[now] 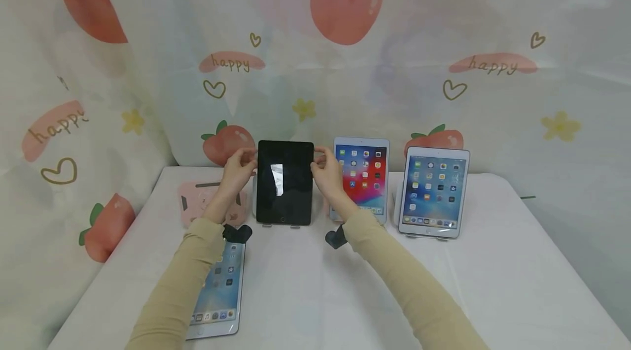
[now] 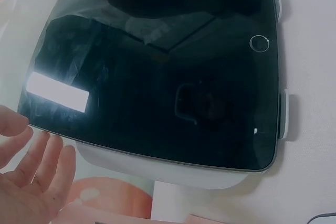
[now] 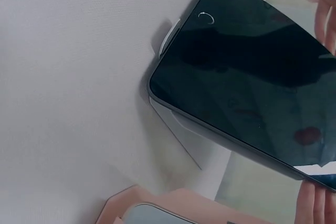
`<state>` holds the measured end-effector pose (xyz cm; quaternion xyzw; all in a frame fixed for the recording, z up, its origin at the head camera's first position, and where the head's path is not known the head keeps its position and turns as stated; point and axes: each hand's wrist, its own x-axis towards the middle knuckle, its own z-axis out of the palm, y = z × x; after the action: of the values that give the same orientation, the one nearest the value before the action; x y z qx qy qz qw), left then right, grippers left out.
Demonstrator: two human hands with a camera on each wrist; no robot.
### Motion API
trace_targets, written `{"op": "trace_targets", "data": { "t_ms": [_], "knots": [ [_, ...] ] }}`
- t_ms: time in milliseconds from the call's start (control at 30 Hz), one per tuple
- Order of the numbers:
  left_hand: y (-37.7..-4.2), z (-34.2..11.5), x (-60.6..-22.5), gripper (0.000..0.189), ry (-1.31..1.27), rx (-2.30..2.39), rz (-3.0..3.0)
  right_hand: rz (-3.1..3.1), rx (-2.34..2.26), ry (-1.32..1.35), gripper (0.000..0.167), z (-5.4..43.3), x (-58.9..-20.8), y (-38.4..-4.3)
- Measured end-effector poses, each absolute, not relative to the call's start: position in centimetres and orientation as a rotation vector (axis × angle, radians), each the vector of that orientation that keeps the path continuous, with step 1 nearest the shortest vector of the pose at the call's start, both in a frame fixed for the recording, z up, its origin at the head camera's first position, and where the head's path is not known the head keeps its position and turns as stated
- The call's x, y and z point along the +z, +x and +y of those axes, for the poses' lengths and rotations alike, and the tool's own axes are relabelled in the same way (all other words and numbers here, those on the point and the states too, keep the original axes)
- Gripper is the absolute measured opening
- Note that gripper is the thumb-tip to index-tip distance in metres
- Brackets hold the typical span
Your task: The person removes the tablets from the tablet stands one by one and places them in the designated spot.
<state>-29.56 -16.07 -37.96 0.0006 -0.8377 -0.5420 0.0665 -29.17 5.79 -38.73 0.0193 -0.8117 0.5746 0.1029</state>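
Observation:
A black-fronted tablet [image 1: 284,183] with a dark screen stands upright, leaning back on a white stand [image 2: 173,169] whose two small lips hold its bottom edge. My left hand [image 1: 240,172] pinches its left edge near the top. On the opposite edge, at about the same height, my right hand [image 1: 327,175] holds it between thumb and fingers. In the left wrist view the left fingertips [image 2: 50,153] lie along the tablet's edge. The right fingers [image 3: 315,203] show at the lower right of the right wrist view, partly behind the tablet.
Right of it stand two white tablets with lit screens, one near [image 1: 362,175] and one farther right [image 1: 434,191]. A pink case [image 1: 197,199] is at the back left. Another lit tablet [image 1: 224,290] lies at the front left, partly under the left sleeve. Behind hangs a printed curtain [image 1: 276,5].

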Motion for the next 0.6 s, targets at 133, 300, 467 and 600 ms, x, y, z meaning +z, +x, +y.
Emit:
{"op": "trace_targets", "data": {
  "t_ms": [133,300,467,600],
  "knots": [
    [-30.1,-16.0,-38.0,0.039,0.028,-1.775,-2.478,-2.392,1.692,0.033,0.037,5.7,-39.0,-29.4],
    [-30.8,-16.0,-38.1,0.042,0.085,-1.939,-2.41,-2.361,1.756,-0.002,0.035,5.6,-39.1,-29.7],
    [-31.0,-16.0,-38.2,0.044,0.098,-1.995,-2.375,-2.319,1.851,-0.009,0.035,5.6,-39.0,-29.7],
    [-31.0,-16.0,-38.3,0.044,0.091,-1.993,-2.364,-2.318,1.865,-0.005,0.036,5.7,-39.0,-29.7]
  ]
}}
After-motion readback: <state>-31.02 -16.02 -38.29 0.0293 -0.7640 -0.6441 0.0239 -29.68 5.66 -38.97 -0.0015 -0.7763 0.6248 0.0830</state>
